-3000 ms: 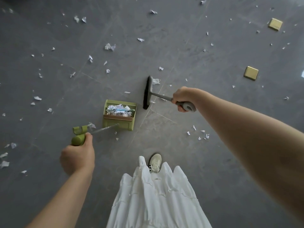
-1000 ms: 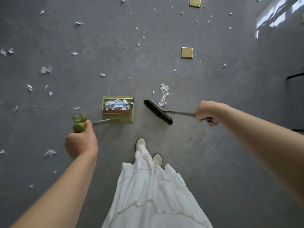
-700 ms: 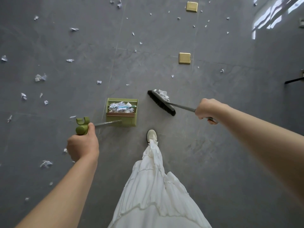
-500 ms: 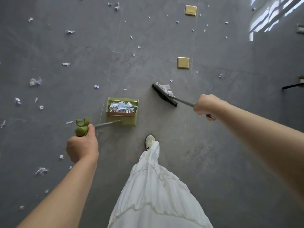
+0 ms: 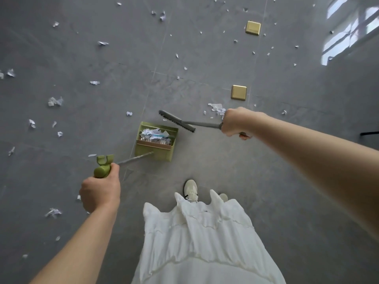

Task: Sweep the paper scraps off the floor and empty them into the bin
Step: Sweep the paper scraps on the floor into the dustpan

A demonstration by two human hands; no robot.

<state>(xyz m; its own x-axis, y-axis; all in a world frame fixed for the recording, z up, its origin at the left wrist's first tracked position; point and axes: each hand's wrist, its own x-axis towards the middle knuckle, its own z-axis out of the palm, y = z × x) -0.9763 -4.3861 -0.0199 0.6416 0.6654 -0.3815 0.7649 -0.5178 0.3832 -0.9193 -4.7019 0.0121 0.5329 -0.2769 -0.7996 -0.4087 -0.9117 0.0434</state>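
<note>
A green dustpan (image 5: 154,154) holding a heap of paper scraps stands in the middle of the grey floor. My left hand (image 5: 99,191) grips the green end of its long handle (image 5: 102,168). My right hand (image 5: 235,123) grips the grey broom handle; the dark broom head (image 5: 176,123) is raised just beyond the pan's far right corner, bristles facing up. A small clump of paper scraps (image 5: 217,108) lies on the floor behind my right hand. No bin is in view.
Several white paper scraps (image 5: 55,101) are scattered over the floor, mostly to the left and far side. Two brass floor plates (image 5: 239,92) (image 5: 253,27) sit ahead on the right. My white skirt (image 5: 201,238) and shoe (image 5: 190,189) are below the pan.
The broom head has swung left from the scrap clump toward the dustpan and turned bristles-up, leaving the clump on the floor. I have stepped forward. My left hand keeps its hold on the dustpan.
</note>
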